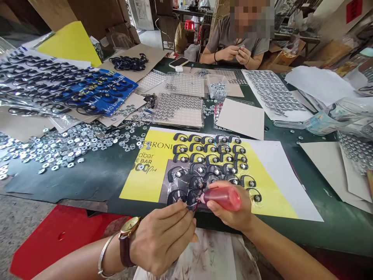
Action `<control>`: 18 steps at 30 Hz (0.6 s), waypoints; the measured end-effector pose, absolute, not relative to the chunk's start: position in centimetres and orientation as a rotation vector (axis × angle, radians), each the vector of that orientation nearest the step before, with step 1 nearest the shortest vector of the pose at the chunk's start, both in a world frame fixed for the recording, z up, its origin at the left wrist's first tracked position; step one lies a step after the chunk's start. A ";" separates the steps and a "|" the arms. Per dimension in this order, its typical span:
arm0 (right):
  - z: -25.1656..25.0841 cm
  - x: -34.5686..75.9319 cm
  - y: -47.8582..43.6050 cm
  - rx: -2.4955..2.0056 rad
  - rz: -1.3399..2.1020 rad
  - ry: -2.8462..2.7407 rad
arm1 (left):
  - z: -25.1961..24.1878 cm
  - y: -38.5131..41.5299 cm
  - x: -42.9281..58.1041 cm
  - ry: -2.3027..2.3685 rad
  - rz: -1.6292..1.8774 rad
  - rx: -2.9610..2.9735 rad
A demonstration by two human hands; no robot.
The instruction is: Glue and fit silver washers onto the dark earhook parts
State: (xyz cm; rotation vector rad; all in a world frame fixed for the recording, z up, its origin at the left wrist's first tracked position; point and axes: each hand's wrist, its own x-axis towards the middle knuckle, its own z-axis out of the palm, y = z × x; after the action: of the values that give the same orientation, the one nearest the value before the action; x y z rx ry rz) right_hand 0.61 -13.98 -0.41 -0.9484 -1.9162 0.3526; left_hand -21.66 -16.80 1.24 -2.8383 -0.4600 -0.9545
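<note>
My right hand (230, 217) is wrapped round a squeeze bottle (223, 197) of red liquid, its narrow tip tilted down to the left. The tip is close to a black ear-hook piece (194, 196) at the near edge of a yellow printed sheet (145, 190). Just left of the tip, my left hand (163, 233) has its fingers pressed together near the same row; what they pinch, if anything, is hidden. Several more black ear-hook pieces (215, 159) with shiny round centres lie in rows on the sheet, some over a clear wrapping.
Loose metal washers (96, 140) spread over the left of the green table (96, 186). Behind the sheet are trays of small round parts (177, 109) and a grey card (241, 118). A blue sheet (113, 91) bears more ear-hooks. Across the table sits another person (215, 42), both hands raised.
</note>
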 end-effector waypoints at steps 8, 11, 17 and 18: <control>-0.6 0.6 -14.0 -1.004 0.319 -1.873 | 1.5 -16.7 -21.5 -0.488 -0.967 -2.847; -0.6 0.7 -14.0 -1.017 0.337 -1.845 | 1.5 -16.6 -21.5 -0.504 -0.979 -2.852; -0.6 0.8 -14.1 -1.013 0.309 -1.816 | 1.5 -16.5 -21.6 -0.506 -0.978 -2.863; -0.6 0.8 -14.1 -1.019 0.298 -1.814 | 1.5 -16.5 -21.6 -0.503 -0.978 -2.865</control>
State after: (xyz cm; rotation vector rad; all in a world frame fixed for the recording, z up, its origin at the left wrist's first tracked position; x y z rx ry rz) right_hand 0.80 -14.12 -0.60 -1.0192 -1.8141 0.2976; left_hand -21.61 -16.54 1.52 -2.8645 -0.5028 -0.9785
